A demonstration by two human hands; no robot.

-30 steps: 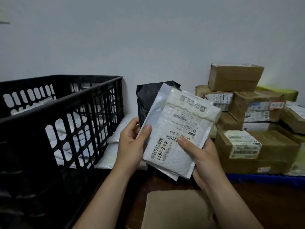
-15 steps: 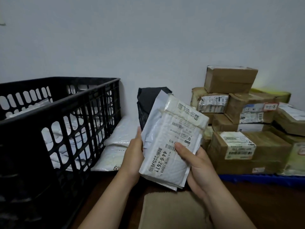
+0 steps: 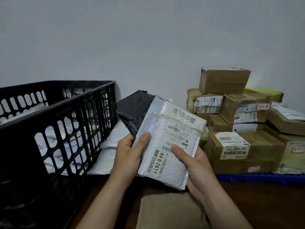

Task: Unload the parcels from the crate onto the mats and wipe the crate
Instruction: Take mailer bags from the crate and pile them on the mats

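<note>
**Both hands hold a bundle of mailers between crate and boxes**

Head view. The left hand [image 3: 130, 156] and right hand [image 3: 196, 164] together grip a tilted bundle of soft parcels in mid-air, just below frame centre. The front one is a white mailer [image 3: 171, 142] whose label reads 44-6-2611. Behind it lies a grey bag [image 3: 148, 123], and a black bag [image 3: 132, 111] sticks out at the bundle's 11 o'clock.

The left thumb [image 3: 144, 139] presses the front of the bundle near its left edge, and the other left fingers are curled behind it. The right thumb [image 3: 179, 150] lies across the label, with the right palm cupped under the lower right corner. The right fingers are hidden behind the bundle.

At 9 o'clock of the hands stands the black crate [image 3: 57, 116], with slotted walls. Pale parcels [image 3: 54, 138] still lie inside it, seen through the slots. Between the crate and the left hand, white bags [image 3: 113, 134] lean against the crate's end wall.

At 3 o'clock of the hands, brown boxes [image 3: 239, 113] are stacked against the wall [image 3: 148, 38] on a blue mat [image 3: 257, 176], whose edge shows beneath them. At 6 o'clock, between the forearms, a tan mat [image 3: 170, 210] lies on the dark floor [image 3: 264, 204].
</note>
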